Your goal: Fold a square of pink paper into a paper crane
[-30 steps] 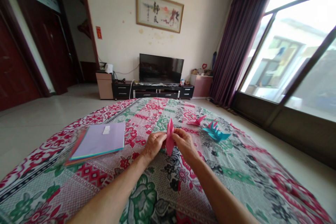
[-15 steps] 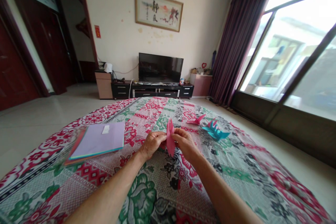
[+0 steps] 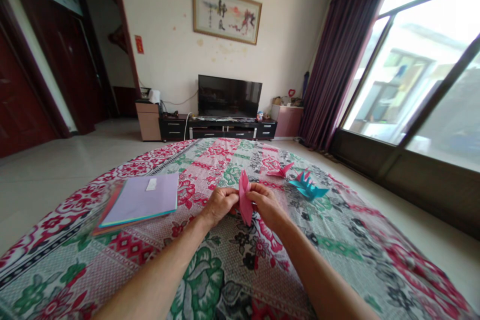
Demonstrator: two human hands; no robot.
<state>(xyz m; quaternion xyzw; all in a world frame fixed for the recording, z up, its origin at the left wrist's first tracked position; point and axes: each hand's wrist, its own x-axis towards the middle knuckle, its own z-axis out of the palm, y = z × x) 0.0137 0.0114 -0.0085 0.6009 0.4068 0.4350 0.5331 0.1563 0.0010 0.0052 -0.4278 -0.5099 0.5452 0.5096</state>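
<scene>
Both hands pinch the folded pink paper (image 3: 245,199) upright between them, left hand (image 3: 218,205) and right hand (image 3: 265,203) each with the grip clamped on it, just above the floral desk (image 3: 240,270). A teal paper crane (image 3: 307,187) sits near, right; a paper stack (image 3: 140,201) lies left.

A folded paper piece (image 3: 245,199) stands between the left hand (image 3: 219,205) and the right hand (image 3: 267,203), above the tablecloth (image 3: 232,265). A paper stack (image 3: 140,202) lies left; two folded paper figures (image 3: 300,181) sit far right. A television (image 3: 230,96) stands far behind.
</scene>
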